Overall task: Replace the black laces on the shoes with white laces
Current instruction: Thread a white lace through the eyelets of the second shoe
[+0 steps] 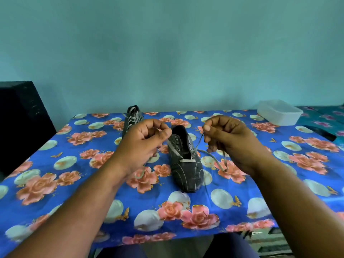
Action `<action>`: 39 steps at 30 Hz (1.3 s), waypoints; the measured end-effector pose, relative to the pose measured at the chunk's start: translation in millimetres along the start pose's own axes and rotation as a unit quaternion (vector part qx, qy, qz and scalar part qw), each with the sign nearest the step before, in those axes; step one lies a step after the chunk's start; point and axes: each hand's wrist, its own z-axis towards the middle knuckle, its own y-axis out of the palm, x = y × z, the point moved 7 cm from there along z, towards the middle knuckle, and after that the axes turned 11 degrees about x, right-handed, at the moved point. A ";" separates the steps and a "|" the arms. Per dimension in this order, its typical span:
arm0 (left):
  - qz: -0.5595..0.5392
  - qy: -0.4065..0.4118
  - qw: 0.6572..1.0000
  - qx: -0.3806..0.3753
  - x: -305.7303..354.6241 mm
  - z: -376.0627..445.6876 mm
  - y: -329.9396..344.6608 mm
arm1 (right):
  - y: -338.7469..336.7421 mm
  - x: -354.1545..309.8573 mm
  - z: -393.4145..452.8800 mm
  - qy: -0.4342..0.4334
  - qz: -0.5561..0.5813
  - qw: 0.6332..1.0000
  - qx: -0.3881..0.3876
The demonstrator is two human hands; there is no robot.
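A grey striped shoe (186, 170) lies in the middle of the table, toe toward me. A white lace (187, 161) runs across its lowest eyelets, and both lace ends rise to my hands. My left hand (143, 144) pinches the left end above the shoe's left side. My right hand (229, 140) pinches the right end, whose tail (216, 159) loops down onto the cloth. A second grey shoe (133, 118) stands behind my left hand, laced in white and partly hidden by it.
The table wears a blue floral cloth (93, 183). A white plastic tub (280, 112) sits at the back right corner. A dark object (320, 132) lies near the right edge. A black box (20, 118) stands to the left of the table.
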 end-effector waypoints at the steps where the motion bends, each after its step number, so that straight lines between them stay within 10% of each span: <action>1: -0.008 0.007 1.000 0.002 10.5 -0.3 1.0 | 1.0 -8.1 -0.9 0.002 0.016 1.000 0.002; 14: -0.037 0.084 0.995 0.036 137.1 -10.2 6.5 | 16.6 -126.3 -17.3 -0.044 0.112 0.993 0.007; 39: 0.022 0.225 0.969 0.102 286.2 -34.2 9.5 | 38.0 -283.0 -44.8 -0.239 -0.084 0.962 0.100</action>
